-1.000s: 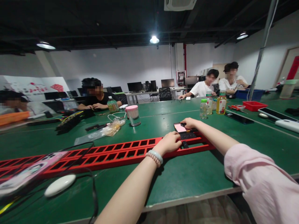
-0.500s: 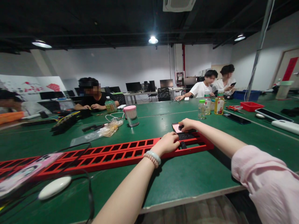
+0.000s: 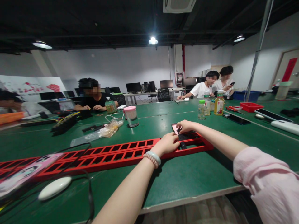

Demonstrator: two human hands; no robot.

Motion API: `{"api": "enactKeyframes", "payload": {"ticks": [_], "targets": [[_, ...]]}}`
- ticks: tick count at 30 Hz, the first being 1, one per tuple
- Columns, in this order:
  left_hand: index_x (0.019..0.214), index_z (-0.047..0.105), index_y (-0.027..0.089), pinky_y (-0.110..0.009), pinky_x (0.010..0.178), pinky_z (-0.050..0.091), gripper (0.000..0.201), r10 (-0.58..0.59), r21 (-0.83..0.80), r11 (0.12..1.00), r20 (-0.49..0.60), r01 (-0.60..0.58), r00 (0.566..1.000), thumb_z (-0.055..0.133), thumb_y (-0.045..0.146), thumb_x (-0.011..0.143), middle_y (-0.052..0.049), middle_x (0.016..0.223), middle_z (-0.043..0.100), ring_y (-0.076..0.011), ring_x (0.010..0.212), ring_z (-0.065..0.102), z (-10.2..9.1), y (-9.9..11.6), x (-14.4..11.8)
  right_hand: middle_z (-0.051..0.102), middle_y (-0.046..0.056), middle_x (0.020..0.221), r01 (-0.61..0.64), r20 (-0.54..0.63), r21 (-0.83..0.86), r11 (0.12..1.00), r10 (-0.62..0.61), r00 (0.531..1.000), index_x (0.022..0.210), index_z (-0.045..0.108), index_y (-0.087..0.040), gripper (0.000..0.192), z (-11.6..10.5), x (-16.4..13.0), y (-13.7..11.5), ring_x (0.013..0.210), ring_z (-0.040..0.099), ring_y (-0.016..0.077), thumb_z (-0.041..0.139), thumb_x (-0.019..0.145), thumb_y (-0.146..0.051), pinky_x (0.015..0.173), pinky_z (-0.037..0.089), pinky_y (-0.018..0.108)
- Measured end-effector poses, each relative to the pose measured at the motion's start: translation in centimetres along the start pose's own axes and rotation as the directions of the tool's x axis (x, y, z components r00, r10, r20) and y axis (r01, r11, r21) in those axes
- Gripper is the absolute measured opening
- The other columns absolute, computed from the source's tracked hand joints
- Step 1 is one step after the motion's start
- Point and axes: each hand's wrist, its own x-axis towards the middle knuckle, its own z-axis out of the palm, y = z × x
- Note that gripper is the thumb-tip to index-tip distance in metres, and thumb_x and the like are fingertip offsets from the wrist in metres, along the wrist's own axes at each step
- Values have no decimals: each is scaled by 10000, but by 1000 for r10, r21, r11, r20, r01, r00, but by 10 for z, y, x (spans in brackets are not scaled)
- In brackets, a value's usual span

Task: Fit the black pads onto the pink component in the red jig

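Observation:
A long red slotted rack (image 3: 121,153) lies across the green table (image 3: 187,177). My left hand (image 3: 167,143), with bead bracelets at the wrist, rests curled on the rack's right part, touching a small black piece (image 3: 183,145) set in it. My right hand (image 3: 184,126) reaches past the rack's far right end, its fingertips pinching a small black part over a pink tray (image 3: 175,128). More black pieces (image 3: 189,136) sit in the rack between my hands.
A pink-lidded cup (image 3: 131,115), a plastic bag (image 3: 109,128), bottles (image 3: 202,109), a red bin (image 3: 250,106) and phones stand farther back. At near left lie a white mouse (image 3: 54,188), black cables and a pink phone (image 3: 22,174). Several people sit at the far side.
My right hand has slid a little left and nearer over the pink tray, covering more of it. My left hand has stayed on the rack. The view has shifted slightly.

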Motion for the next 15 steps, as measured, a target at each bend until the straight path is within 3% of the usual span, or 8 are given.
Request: {"api": "enactKeyframes", "payload": {"ticks": [7,15], "targets": [[876,637,160,-281,893,413,231,20,0,1000,-4,-20,1000,434,257,823,-71,1051,598,-195,964,543,2,-2,1,666,34,1028,-6,-50,35,999,7,999,1028,660,-236,424,1,-3,-2,923,613,209,689,611,-306,753,446,228],[860,637,166,-278,873,421,224,-4,-8,1000,2,4,1000,438,263,824,-66,1042,591,-191,946,550,-1,1,-1,666,78,1021,61,-251,91,994,-36,967,1074,631,-135,391,-11,-8,5,896,609,188,575,718,-286,756,441,215]]}}
